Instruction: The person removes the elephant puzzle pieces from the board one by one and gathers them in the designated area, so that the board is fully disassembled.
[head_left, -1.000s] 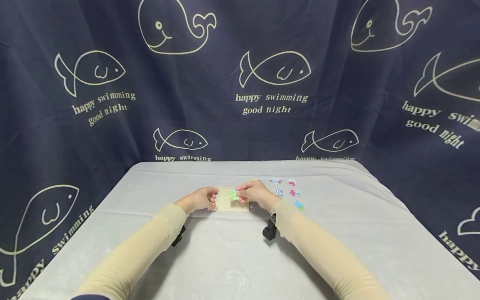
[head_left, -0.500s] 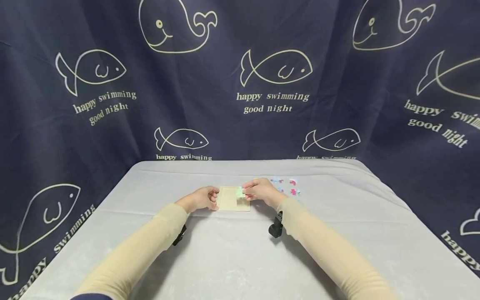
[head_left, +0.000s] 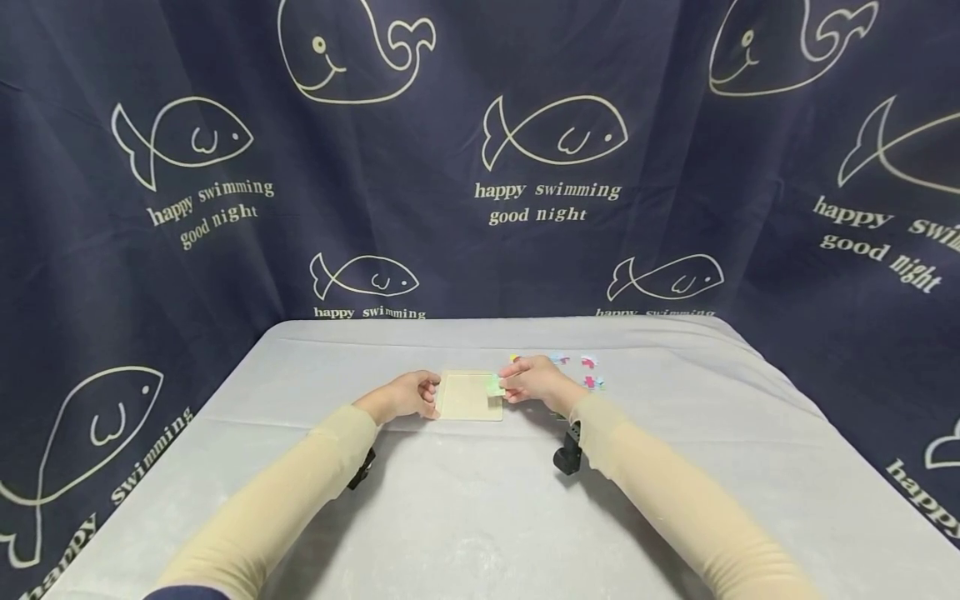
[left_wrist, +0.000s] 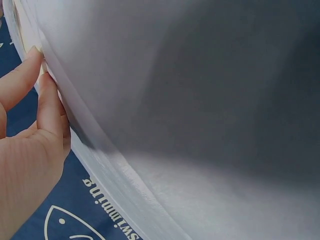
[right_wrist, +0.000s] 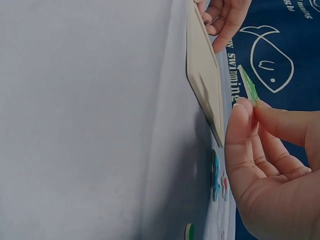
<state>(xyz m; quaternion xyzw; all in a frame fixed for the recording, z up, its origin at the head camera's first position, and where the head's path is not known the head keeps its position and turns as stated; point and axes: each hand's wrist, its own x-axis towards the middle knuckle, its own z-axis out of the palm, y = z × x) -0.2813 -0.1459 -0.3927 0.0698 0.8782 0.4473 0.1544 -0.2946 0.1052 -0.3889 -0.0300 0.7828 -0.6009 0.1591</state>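
A pale wooden puzzle tray (head_left: pixel 463 398) with a raised rim lies on the table in the head view. At its left edge my left hand (head_left: pixel 402 395) grips the rim between thumb and fingers, as the left wrist view shows too. My right hand (head_left: pixel 542 381) pinches a green puzzle piece (head_left: pixel 494 386) by one end, over the tray's right side. In the right wrist view this puzzle piece (right_wrist: pixel 249 84) is held tilted, clear of the tray (right_wrist: pixel 204 70), between thumb and fingertips.
Several loose puzzle pieces (head_left: pixel 593 382) lie right of the tray, some hidden behind the right hand. A blue puzzle piece (right_wrist: pixel 215 175) shows below the tray in the right wrist view. Behind the grey-white table (head_left: pixel 465 508) hangs a dark blue curtain (head_left: pixel 420 167) with fish prints.
My right hand has moved to the right with the green puzzle piece, from over the tray's middle to its right edge. My left hand keeps its hold on the tray.
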